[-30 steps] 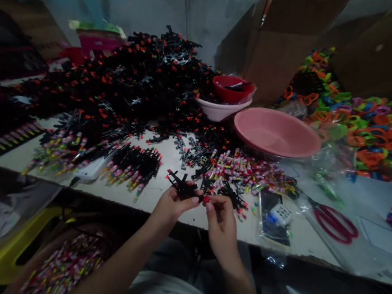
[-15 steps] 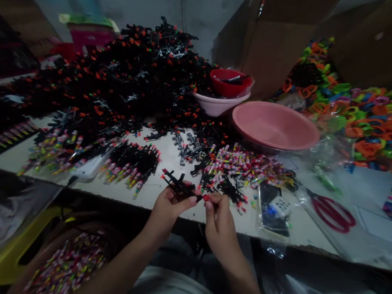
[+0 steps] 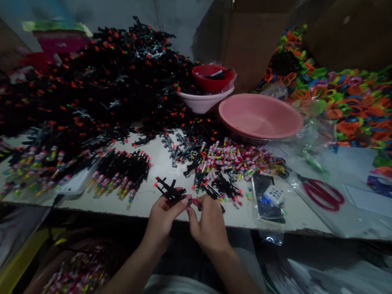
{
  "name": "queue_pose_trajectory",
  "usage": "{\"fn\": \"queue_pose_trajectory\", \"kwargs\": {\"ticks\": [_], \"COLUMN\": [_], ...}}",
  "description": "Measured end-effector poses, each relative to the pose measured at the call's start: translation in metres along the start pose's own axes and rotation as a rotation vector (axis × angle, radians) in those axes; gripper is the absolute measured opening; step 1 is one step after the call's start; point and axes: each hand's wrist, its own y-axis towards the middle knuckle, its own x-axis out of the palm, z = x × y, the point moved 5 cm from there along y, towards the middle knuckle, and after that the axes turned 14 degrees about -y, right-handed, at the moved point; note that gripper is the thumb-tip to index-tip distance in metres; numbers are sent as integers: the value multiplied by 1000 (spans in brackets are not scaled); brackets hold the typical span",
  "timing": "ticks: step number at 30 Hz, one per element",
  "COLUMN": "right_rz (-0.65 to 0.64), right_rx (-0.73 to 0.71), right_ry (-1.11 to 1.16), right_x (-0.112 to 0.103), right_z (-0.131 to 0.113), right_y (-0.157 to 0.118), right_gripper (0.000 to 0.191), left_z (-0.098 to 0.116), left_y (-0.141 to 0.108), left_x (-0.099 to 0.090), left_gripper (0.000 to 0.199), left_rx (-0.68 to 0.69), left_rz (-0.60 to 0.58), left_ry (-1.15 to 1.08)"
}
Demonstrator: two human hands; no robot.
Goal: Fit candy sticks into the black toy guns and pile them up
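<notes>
Left hand (image 3: 161, 221) clamps black toy guns (image 3: 170, 191); right hand (image 3: 210, 225) pinches a red piece (image 3: 195, 201). For control, brace the 2 hands close together.

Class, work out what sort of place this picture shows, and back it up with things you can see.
Probably a small workshop for plastic toys: a big heap of black toy guns, a pile of bright plastic pieces, and red-handled scissors on the worktable.

Dim, with blurred, darkened edges
</notes>
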Motion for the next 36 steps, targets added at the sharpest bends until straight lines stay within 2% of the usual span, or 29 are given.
{"fn": "queue_pose_trajectory", "kwargs": {"ticks": [7, 12, 14, 16, 18, 20, 22, 24, 26, 29, 31, 32, 34, 36], "right_rz": [-77, -101, -128, -170, -206, -237, -284, -327, -345, -346, -347, -343, -323, -283], "right_rx": [166, 270, 249, 147, 50, 41, 64, 54, 21, -37, -85, -102, -102, -41], "right_ry": [191, 336, 345, 274, 116, -104, -314, -434, -482, -505, -500, -490, -425, -288], "right_x": [15, 21, 21, 20, 20, 22, 26, 31, 34, 35, 33, 32, 29, 25], "right_z": [7, 3, 2, 5, 17, 38, 60, 75, 82, 82, 79, 78, 76, 76], "right_y": [0, 3, 8, 17, 29, 43, 56, 67, 76, 85, 89, 91, 93, 90], "right_gripper": [10, 12, 12, 15, 26, 28, 30, 35, 33, 23, 18, 17, 17, 19], "left_z": [-1, 7, 12, 22, 40, 67, 95, 117, 127, 123, 109, 98, 71, 46], "left_y": [2, 9, 15, 25, 39, 53, 64, 71, 73, 68, 66, 67, 74, 84], "left_x": [-3, 3, 1, -5, -16, -29, -41, -51, -58, -52, -37, -27, -3, 20], "left_gripper": [56, 60, 61, 60, 59, 56, 50, 47, 48, 50, 49, 48, 46, 46], "left_rx": [57, 97, 136, 194, 278, 403, 531, 597, 599, 666, 733, 742, 720, 662], "left_rz": [22, -30, -35, -42, -44, -3, 97, 212, 310, 388, 338, 251, -8, -229], "left_ry": [68, 161, 185, 252, 457, 816, 1188, 1440, 1594, 1738, 1754, 1741, 1668, 1523]}}
